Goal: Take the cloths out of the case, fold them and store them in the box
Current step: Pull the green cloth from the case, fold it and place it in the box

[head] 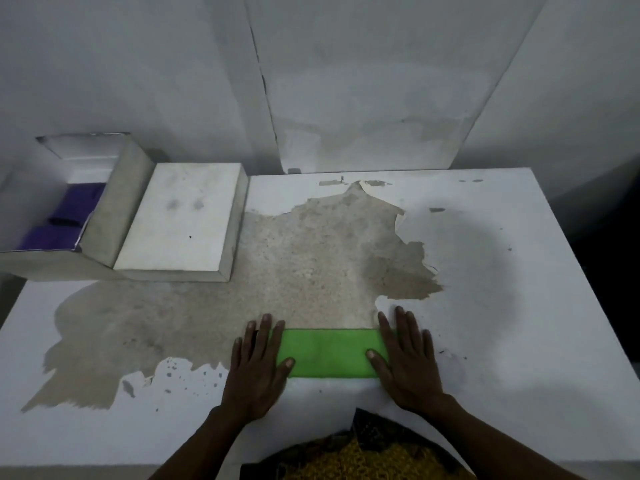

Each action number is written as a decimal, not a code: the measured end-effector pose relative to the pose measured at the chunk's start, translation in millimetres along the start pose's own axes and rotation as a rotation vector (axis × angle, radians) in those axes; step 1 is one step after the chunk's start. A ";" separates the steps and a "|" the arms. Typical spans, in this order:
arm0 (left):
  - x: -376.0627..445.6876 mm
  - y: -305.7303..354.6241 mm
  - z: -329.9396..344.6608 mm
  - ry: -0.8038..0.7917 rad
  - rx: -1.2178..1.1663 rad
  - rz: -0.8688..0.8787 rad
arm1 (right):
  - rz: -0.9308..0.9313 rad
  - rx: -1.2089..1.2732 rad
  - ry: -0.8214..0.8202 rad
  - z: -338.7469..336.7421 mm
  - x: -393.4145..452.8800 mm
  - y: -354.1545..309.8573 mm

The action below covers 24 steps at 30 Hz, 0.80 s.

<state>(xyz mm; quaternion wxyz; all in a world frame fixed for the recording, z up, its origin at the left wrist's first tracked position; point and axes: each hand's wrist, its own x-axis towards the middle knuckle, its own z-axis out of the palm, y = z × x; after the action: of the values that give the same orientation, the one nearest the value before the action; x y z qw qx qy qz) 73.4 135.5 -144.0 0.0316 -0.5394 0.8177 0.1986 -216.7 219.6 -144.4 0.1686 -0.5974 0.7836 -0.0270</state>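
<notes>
The white table (519, 271) has a large patch where its coating has peeled away, baring a rough, speckled beige surface (294, 271) with ragged edges and small flecks of loss toward the near left. Behind it stands a pale grey wall (363, 81) with stains and a dark crack running down. Yellow-patterned clothing (360, 459) shows at the bottom edge.

Hands (332, 362) cover the green cloth's (329, 353) ends, perhaps folded.

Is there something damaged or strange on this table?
Yes. The table has lost much of its white coating: a large rough beige patch runs across its middle, with torn edges. The green cloth lies flat and straight under both hands.
</notes>
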 end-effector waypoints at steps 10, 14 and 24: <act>4.7 14.7 -9.6 -0.025 0.011 -0.034 | 0.026 0.030 0.005 1.3 -0.1 8.5; 23.7 37.9 -26.5 -0.045 0.020 0.038 | 0.021 0.050 0.004 1.4 0.8 7.0; 62.0 98.7 -28.6 -0.260 0.034 0.104 | 0.023 0.054 -0.053 -4.3 3.7 4.2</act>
<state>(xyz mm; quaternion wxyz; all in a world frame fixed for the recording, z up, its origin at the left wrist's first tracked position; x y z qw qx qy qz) -36.0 104.8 -105.5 0.1360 -0.4653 0.8369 0.2542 -222.8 216.6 -142.2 0.2058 -0.5840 0.7846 -0.0303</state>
